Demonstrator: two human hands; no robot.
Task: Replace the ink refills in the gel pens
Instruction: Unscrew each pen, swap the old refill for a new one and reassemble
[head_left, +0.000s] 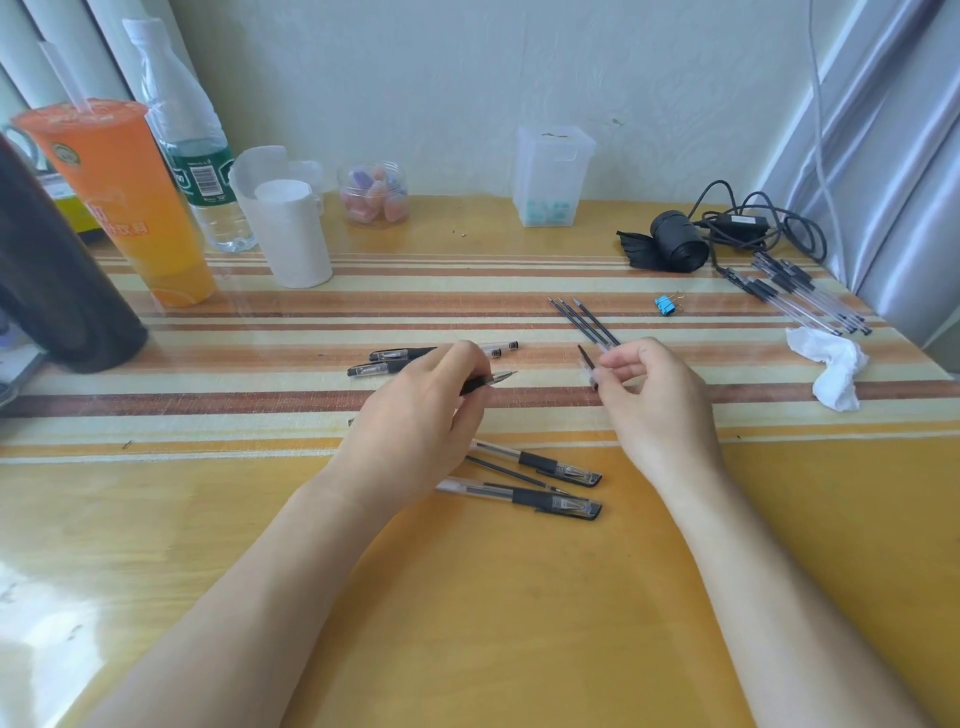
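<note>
My left hand (421, 415) grips an uncapped gel pen (488, 382) by its black grip, tip pointing right. My right hand (649, 400) pinches a clear pen cap (589, 366) with a dark clip, a little to the right of that tip. Three loose black refills (584, 321) lie just beyond my right hand. Two capped pens (387, 362) lie behind my left hand. Below my hands lie two capped pens (540, 486) with a bare refill (511, 474) between them.
An orange drink cup (119, 202), water bottle (197, 156), white paper roll (291, 234), candy jar (374, 195) and clear box (553, 176) line the back. At right lie a black roll (675, 241), cables (763, 223), more pens (805, 291), a blue binder clip (665, 305) and a tissue (831, 364).
</note>
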